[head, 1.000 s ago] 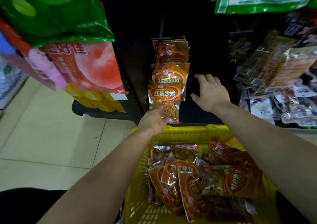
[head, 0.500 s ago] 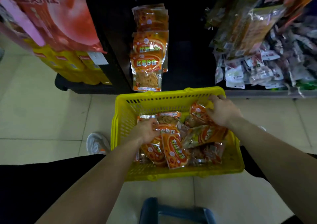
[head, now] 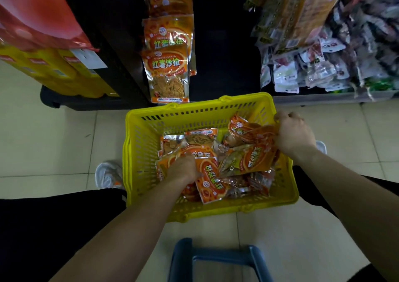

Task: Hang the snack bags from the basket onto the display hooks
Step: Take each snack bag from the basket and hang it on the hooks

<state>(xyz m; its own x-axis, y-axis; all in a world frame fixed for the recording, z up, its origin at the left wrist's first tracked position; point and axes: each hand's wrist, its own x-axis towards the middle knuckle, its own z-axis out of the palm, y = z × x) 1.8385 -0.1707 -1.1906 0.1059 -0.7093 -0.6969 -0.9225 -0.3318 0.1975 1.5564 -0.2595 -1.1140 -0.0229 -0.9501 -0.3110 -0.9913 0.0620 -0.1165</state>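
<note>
Head view: you are looking down into the yellow basket (head: pixel 140 152), which stands on the tiled floor (head: pixel 54 141) just in front of the dark rack (head: pixel 222 55). The loose bags (head: pixel 248 163) lie heaped in its middle and right part, orange packs overlapping at all angles.

Your left hand (head: pixel 183 170) is down in the left of the heap, knuckles up. Its fingers curl downward among the packs and are hidden, so you cannot tell whether they have hold of one.

Your right hand (head: pixel 293 132) is at the basket's right wall. Its fingers are curled tight round the crumpled edge of the top bag (head: pixel 246 130), which tilts up near the far right corner, above the others.

Beyond the far rim, the hung bags (head: pixel 167 63) form a column on the rack, one overlapping the next, and the lowest ends just above the rim.

To the right, a shelf (head: pixel 323 97) carries a jumble of pale and dark packets (head: pixel 313 66). At upper left a big red bag (head: pixel 36 16) hangs above yellow boxes (head: pixel 54 72). A white shoe (head: pixel 106 173) shows just beside the basket's left wall. A blue frame (head: pixel 216 258) sits near the bottom edge, on your side of the basket.
</note>
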